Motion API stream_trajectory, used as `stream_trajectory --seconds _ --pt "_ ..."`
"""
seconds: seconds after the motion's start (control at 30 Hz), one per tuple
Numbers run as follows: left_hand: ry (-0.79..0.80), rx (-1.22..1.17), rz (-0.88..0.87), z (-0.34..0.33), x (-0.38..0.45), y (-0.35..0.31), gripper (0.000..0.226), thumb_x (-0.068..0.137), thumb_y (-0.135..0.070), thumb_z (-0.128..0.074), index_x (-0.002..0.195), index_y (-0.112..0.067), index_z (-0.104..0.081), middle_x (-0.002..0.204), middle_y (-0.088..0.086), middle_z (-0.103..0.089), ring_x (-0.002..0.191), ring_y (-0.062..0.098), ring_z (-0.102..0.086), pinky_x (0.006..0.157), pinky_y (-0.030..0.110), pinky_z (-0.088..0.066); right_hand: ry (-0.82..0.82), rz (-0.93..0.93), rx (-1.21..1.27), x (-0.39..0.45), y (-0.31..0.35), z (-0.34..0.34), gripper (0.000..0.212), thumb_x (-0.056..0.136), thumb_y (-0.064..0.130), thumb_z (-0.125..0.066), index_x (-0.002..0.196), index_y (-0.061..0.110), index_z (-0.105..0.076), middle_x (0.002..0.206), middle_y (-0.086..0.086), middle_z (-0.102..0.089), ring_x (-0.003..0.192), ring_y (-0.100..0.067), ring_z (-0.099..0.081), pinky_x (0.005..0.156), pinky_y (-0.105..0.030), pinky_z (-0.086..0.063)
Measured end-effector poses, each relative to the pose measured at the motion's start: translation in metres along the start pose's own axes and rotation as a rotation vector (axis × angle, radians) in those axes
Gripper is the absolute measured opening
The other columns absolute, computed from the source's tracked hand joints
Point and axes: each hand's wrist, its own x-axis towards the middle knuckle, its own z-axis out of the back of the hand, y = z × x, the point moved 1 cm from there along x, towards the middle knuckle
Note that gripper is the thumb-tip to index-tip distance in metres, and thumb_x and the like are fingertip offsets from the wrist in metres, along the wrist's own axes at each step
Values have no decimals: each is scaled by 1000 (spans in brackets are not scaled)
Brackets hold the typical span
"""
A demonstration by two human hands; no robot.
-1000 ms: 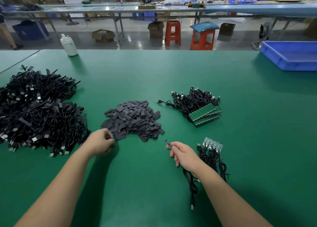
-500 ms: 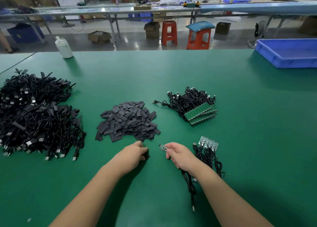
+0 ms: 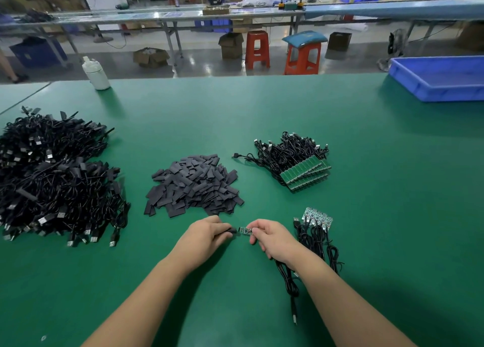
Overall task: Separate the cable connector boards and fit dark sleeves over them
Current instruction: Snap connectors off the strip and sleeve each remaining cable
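Observation:
My right hand (image 3: 272, 238) pinches a small connector board (image 3: 245, 230), its black cable (image 3: 289, 281) trailing back under my wrist. My left hand (image 3: 205, 235) grips a dark sleeve (image 3: 231, 230), whose open end meets the board's tip. A heap of loose dark sleeves (image 3: 193, 184) lies just beyond my hands. To the right of my right hand lies a small panel of joined boards (image 3: 318, 217) with cables. Farther back right sits a bundle of cables with green board panels (image 3: 305, 175).
A large pile of black sleeved cables (image 3: 52, 184) covers the left of the green table (image 3: 392, 215). A white bottle (image 3: 95, 73) stands at the far left edge and a blue tray (image 3: 440, 78) at the far right. Stools and benches stand beyond.
My left hand left the sleeve heap with a sleeve and came right to meet the board held by my right hand. The right hand stayed nearly still.

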Motion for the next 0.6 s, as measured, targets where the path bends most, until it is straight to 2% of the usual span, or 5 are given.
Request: stream_trajectory --seconds 0.13,0.3,0.6 --pt "-24 -10 -8 -3 0 -4 18 97 -33 -57 107 -24 -70 90 -6 -58 79 11 -57 75 31 -49 2 2 6 0 1 0 22 103 19 -45 102 28 -64 73 12 -65 53 -8 -45 47 -24 -43" --pt "-19 10 4 -4 -1 -8 23 98 -31 -55 114 -22 -68 95 -2 -60 84 19 -60 78 33 -48 2 -1 40 0 -1 0 22 103 16 -44 104 24 -64 72 12 -64 54 -11 -43 48 -25 -42" --pt "-23 -22 34 -5 -1 -12 23 98 -28 -57 115 -19 -69 93 1 -61 85 20 -60 79 33 -48 1 -3 23 2 -4 -1 22 103 19 -45 103 31 -63 71 12 -63 58 -10 -46 52 -24 -45"
